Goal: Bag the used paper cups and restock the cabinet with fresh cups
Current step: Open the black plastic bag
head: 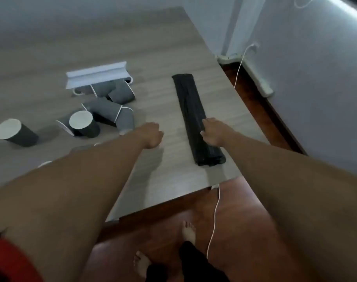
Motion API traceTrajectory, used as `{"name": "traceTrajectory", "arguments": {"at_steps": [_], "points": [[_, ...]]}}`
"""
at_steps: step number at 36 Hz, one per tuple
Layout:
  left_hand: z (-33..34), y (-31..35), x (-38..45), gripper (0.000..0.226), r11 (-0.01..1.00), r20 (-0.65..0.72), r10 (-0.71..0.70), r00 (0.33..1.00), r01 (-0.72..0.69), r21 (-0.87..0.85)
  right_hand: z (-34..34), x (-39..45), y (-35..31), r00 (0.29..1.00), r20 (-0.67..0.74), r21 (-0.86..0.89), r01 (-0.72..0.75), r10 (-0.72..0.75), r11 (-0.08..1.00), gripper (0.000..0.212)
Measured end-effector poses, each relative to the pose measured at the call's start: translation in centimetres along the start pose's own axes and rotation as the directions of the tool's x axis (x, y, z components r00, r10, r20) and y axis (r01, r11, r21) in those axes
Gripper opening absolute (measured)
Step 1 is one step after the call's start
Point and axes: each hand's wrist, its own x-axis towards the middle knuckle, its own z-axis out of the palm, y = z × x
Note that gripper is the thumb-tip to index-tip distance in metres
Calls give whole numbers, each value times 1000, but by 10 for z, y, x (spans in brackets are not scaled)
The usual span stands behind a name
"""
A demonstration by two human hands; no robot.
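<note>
Your right hand (213,132) rests on the black bag roll (196,119), fingers curled over it, likely to free one; your left hand (152,136) hovers fisted, empty; used cups (104,110) lie scattered on the bench (173,47) left.

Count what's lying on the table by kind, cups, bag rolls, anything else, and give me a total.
Dark paper cups: at least 7, with more partly hidden by the arm and the white piece
Black bag roll: 1
White rail-shaped piece: 1
Total: at least 9
</note>
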Motion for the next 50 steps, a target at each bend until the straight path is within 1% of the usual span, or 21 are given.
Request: {"name": "traceTrajectory", "arguments": {"at_steps": [5, 11, 17, 20, 21, 23, 26, 28, 29, 31, 32, 35, 36, 37, 38, 40, 43, 44, 46, 48, 50], "points": [[28, 21, 13, 54, 997, 82, -26, 996, 32, -64, 24, 4, 24, 999, 34, 13, -29, 28, 1000, 34], [64, 46, 40, 59, 996, 166, 1, 986, 13, -88, 49, 10, 50, 996, 39, 19, -77, 77, 997, 41], [94, 80, 54, 64, 988, 49, -59, 997, 65, -137, 73, 14, 70, 974, 10, 17, -228, 228, 973, 52], [108, 89, 57, 71, 946, 51, -147, 988, 155, -286, 82, 13, 74, 957, 1, 98, -288, 289, 953, 53], [113, 91, 59, 70, 922, 76, -162, 984, 178, -343, 85, 15, 75, 951, 1, 126, -306, 308, 944, 50], [121, 95, 62, 52, 896, 95, -176, 980, 199, -397, 90, 19, 78, 941, 10, 193, -333, 337, 923, 37], [126, 102, 60, 31, 881, 51, -193, 980, 196, -430, 94, 21, 79, 934, 35, 322, -348, 356, 881, 17], [125, 103, 59, 25, 848, 41, -218, 975, 210, -487, 91, 21, 79, 928, 41, 436, -350, 370, 829, 20], [122, 102, 58, 26, 814, 39, -235, 971, 219, -539, 88, 21, 80, 924, 46, 510, -348, 379, 787, 22], [115, 100, 55, 29, 669, 56, -278, 959, 235, -705, 83, 19, 78, 915, 70, 659, -341, 396, 671, 31], [107, 98, 53, 29, 547, 72, -290, 954, 227, -805, 78, 19, 76, 912, 76, 730, -326, 403, 601, 35], [84, 96, 43, 17, 50, 192, -271, 943, 213, -976, 61, 15, 65, 904, 131, 916, -267, 406, 298, 21], [75, 94, 40, 15, -46, 199, -257, 946, 194, -980, 53, 13, 60, 913, 128, 946, -229, 388, 228, 17], [67, 91, 40, 14, -95, 189, -254, 949, 169, -981, 44, 12, 55, 920, 109, 957, -200, 378, 211, 14], [60, 88, 39, 16, -101, 174, -259, 950, 153, -983, 39, 14, 53, 921, 82, 962, -172, 380, 211, 10], [44, 77, 37, 20, -20, 119, -270, 955, 118, -993, 24, 17, 50, 910, 17, 962, -128, 414, 241, 9], [21, 65, 29, 22, 338, -28, -250, 968, 60, -939, 6, 23, 48, 915, -28, 955, -95, 402, 282, 31], [13, 62, 26, 26, 414, -67, -225, 972, 33, -910, 2, 22, 47, 930, -23, 955, -88, 367, 283, 39], [2, 58, 19, 33, 462, -76, -159, 984, 6, -887, -7, 15, 39, 972, 31, 964, -91, 234, 251, 43], [-8, 55, 14, 28, 500, -26, -48, 998, 2, -866, -15, 10, 36, 993, 92, 960, -107, 70, 259, 41], [-17, 51, 7, 20, 591, 61, 90, 994, -4, -807, -23, 5, 39, 986, 157, 953, -135, -62, 272, 40]]}}
